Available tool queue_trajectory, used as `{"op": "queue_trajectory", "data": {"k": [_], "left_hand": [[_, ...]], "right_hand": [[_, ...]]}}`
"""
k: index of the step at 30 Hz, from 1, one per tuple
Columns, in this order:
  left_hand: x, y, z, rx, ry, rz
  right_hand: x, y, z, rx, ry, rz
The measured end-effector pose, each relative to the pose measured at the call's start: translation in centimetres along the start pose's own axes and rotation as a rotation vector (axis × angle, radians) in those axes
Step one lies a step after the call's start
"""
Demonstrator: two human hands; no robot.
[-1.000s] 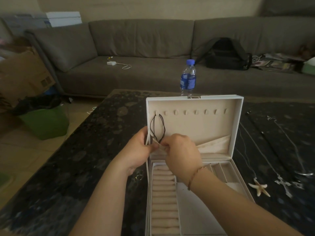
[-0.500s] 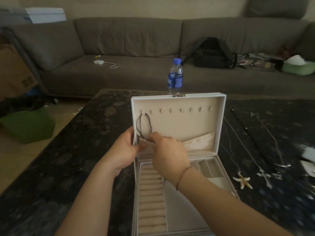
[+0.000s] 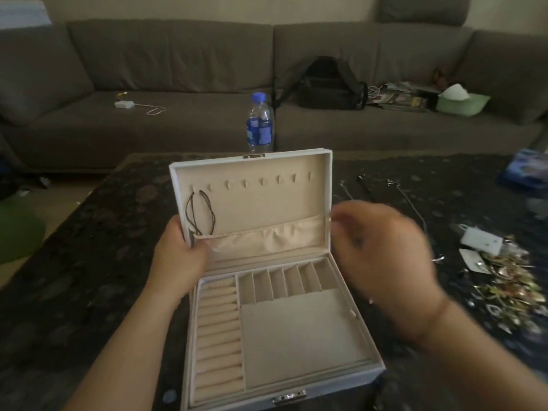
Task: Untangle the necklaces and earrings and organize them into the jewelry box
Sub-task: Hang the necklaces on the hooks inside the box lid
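Observation:
The white jewelry box (image 3: 323, 372) stands open on the dark table, its beige lid upright. A dark cord necklace (image 3: 199, 213) hangs from the leftmost lid hooks, its lower end tucked into the lid pocket (image 3: 267, 237). My left hand (image 3: 178, 259) grips the lid's left edge at the pocket corner. My right hand (image 3: 385, 256) is blurred, to the right of the box beside the lid, fingers loosely curled and holding nothing I can see. Thin chain necklaces (image 3: 412, 203) lie on the table to the right. A heap of gold earrings (image 3: 510, 286) sits at the far right.
A water bottle (image 3: 259, 126) stands just behind the lid. White earring cards (image 3: 482, 243) lie by the earring heap. A blue packet (image 3: 525, 170) is at the table's far right. A grey sofa with a black bag (image 3: 329, 84) runs behind the table.
My right hand left the pocket at the lid's left and swung to the right of the box. The cord necklace now hangs free on the hooks. The view shifted right.

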State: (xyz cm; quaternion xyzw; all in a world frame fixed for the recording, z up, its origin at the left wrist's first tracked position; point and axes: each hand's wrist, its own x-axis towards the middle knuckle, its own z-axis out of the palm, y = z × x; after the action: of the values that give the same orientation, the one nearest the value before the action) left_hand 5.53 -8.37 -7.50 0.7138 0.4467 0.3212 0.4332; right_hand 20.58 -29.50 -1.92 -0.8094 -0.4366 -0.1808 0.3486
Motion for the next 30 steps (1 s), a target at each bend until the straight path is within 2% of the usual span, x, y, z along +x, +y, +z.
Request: {"op": "queue_trajectory", "data": {"k": [1,2,4,5,7,10,14,16,19,24,27,30], "left_hand": [[-0.1,0.2,0.0,-0.001,-0.002,-0.009],[-0.3,0.5,-0.1,-0.021,-0.009,-0.035],[-0.8,1.2,-0.2,-0.099,0.009,-0.088],[-1.1,1.6,-0.1,-0.125,0.077,-0.082],[-2.3,2.3,0.1,-0.067,0.293,0.054],[-4.8,3.2,0.6,0.049,0.488,0.442],[-7.8,4.1,3.0,0.116,0.498,0.892],[-9.6,4.6,4.7,0.101,0.410,1.023],[-11.8,4.2,6.5,0.164,0.219,1.101],[-13.6,2.9,7.7,0.407,-0.130,1.102],[-14.5,2.9,8.0,0.469,-0.355,1.102],[-15.4,3.4,9.2,0.474,-0.537,0.993]], "right_hand": [[-0.3,2.3,-1.7,-0.017,-0.049,0.116],[-0.8,4.5,-2.9,-0.075,-0.168,0.209],[-3.3,7.2,-4.2,-0.199,-0.528,0.338],[-5.0,7.7,-4.4,-0.204,-0.683,0.391],[-8.1,7.6,-4.5,-0.143,-0.842,0.459],[-10.4,6.5,-4.2,-0.182,-0.862,0.487],[-10.7,5.2,-2.4,-0.287,-0.792,0.471],[-10.9,4.6,-1.5,-0.309,-0.787,0.449],[-11.4,3.9,-0.6,-0.305,-0.804,0.458],[-12.2,4.1,-0.6,-0.320,-0.788,0.372],[-12.7,4.8,-0.9,-0.340,-0.778,0.281],[-12.5,6.4,-1.9,-0.163,-0.703,0.255]]}}
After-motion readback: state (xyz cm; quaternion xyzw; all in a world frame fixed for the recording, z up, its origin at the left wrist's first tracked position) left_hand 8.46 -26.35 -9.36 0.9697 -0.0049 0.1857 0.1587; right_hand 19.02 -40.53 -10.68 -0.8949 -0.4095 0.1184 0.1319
